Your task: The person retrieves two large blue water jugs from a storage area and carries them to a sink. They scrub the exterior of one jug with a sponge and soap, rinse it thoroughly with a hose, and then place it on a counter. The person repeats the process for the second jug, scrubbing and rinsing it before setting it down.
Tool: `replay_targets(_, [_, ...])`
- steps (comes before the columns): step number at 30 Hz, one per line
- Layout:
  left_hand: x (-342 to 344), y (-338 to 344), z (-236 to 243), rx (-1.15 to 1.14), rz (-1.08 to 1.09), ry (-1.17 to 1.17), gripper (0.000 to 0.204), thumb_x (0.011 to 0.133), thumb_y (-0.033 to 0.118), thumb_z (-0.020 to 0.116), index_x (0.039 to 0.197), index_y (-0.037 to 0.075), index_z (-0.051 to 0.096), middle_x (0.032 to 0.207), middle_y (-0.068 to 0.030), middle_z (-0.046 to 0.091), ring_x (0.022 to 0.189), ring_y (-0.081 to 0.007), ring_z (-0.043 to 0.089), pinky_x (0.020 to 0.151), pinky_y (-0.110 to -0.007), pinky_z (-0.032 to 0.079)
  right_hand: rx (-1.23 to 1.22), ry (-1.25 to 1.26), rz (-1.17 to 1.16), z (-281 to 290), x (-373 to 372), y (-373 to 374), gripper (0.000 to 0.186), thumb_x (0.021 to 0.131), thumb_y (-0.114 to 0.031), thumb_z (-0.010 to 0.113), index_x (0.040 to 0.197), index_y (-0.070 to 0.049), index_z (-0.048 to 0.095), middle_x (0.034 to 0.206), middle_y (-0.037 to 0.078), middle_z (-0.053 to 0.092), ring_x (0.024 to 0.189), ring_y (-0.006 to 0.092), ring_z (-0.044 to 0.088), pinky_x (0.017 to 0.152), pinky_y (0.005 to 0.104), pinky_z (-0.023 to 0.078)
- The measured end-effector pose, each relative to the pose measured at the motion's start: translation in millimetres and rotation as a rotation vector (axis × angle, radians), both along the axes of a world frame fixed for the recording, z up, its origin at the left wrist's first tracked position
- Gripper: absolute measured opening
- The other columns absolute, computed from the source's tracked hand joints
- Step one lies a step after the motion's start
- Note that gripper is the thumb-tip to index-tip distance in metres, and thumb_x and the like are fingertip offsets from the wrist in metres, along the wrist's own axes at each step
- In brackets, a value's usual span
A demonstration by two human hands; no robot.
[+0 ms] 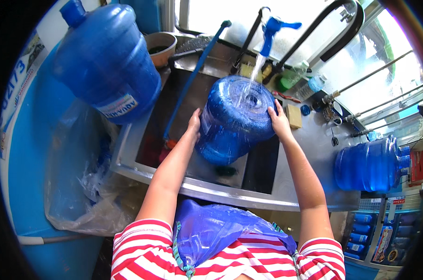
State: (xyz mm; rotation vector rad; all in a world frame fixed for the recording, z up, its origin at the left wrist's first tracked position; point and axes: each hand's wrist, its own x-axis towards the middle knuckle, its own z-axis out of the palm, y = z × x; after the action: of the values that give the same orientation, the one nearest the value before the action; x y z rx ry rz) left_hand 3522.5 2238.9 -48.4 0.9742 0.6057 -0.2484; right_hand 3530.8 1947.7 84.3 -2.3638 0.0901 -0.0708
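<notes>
In the head view I hold a large blue jug (227, 119) bottom up over the steel sink (183, 178). Water pours from a blue-handled tap (269, 35) onto its upturned base and splashes. My left hand (194, 122) is closed on the jug's left side, and my right hand (279, 120) grips its right side near the top. A blue tube (188, 79) with a reddish end reaches into the sink to the left of the jug. A yellow sponge block (293, 116) sits on the counter just right of my right hand.
Another blue jug (107, 60) stands at the upper left, beside a bowl (163, 43) and a plastic bag (71, 186). A jug (368, 164) lies on its side at the right. Green (291, 77) and clear bottles (309, 87), scissors (334, 137) and metal rods line the back and right.
</notes>
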Motion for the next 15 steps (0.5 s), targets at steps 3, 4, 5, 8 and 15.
replay_targets(3, [-1, 40, 86, 0.167, 0.023, -0.357, 0.069, 0.091, 0.050, 0.054, 0.136, -0.002, 0.047, 0.131, -0.0177, 0.056, 0.123, -0.0286, 0.051, 0.105, -0.040, 0.039, -0.214, 0.006, 0.126, 22, 0, 47, 0.066, 0.095, -0.043, 0.050, 0.150, -0.014, 0.027, 0.097, 0.036, 0.063, 0.096, 0.0502, 0.062, 0.088, 0.0524, 0.047])
replay_targets(4, [8, 65, 84, 0.393, 0.050, -0.550, 0.070, 0.088, 0.047, 0.060, 0.136, -0.003, 0.047, 0.131, -0.0192, 0.056, 0.124, -0.0299, 0.051, 0.105, -0.041, 0.040, -0.313, 0.003, 0.239, 35, -4, 72, 0.066, 0.096, -0.038, 0.049, 0.150, -0.009, 0.026, 0.092, 0.035, 0.064, 0.091, 0.0500, 0.062, 0.085, 0.0533, 0.047])
replay_targets(5, [13, 80, 90, 0.640, -0.023, -0.628, 0.068, 0.084, 0.041, 0.065, 0.136, 0.000, 0.049, 0.134, -0.0216, 0.053, 0.125, -0.0336, 0.050, 0.106, -0.043, 0.039, -0.415, 0.043, 0.333, 50, -10, 89, 0.068, 0.095, -0.036, 0.049, 0.149, -0.003, 0.024, 0.092, 0.034, 0.065, 0.091, 0.0486, 0.063, 0.085, 0.0528, 0.048])
replay_targets(8, [-28, 95, 113, 1.345, -0.050, -0.658, 0.049, 0.075, 0.022, 0.069, 0.123, 0.014, 0.063, 0.141, -0.0263, 0.044, 0.130, -0.0431, 0.042, 0.109, -0.048, 0.036, -0.894, 0.272, 0.614, 138, -41, 162, 0.050, 0.092, -0.038, 0.052, 0.138, -0.017, 0.051, 0.101, 0.021, 0.069, 0.098, 0.0377, 0.066, 0.087, 0.0455, 0.052])
replay_targets(15, [-65, 112, 115, 1.440, -0.329, -0.884, 0.043, 0.087, 0.028, 0.063, 0.129, 0.020, 0.061, 0.143, -0.0169, 0.045, 0.131, -0.0474, 0.038, 0.111, -0.053, 0.030, -0.623, -0.138, 0.832, 307, 21, 315, 0.047, 0.083, -0.042, 0.069, 0.117, -0.010, 0.065, 0.091, 0.021, 0.069, 0.086, 0.0361, 0.067, 0.080, 0.0452, 0.054])
